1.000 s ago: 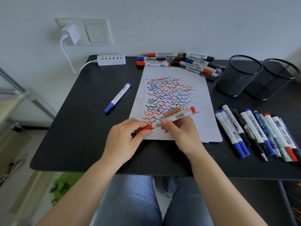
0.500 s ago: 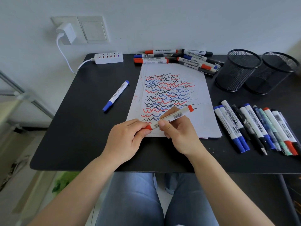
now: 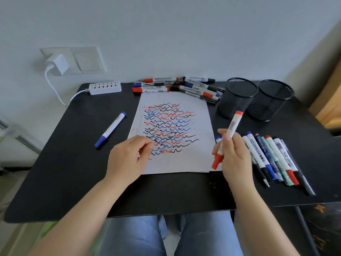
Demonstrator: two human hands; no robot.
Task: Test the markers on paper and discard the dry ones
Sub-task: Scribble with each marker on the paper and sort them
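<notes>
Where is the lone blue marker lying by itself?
The blue marker lies on the black table, left of the scribbled paper, nearer than the white power strip.

I see a white power strip (image 3: 105, 88) at my desk's (image 3: 60, 163) far edge, its charger (image 3: 56, 64) plugged into the wall.

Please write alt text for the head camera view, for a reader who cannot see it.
A right hand holds a capped red marker above scribbled paper on a black table; the left hand rests on the paper. More markers lie right, near two mesh cups.
</notes>
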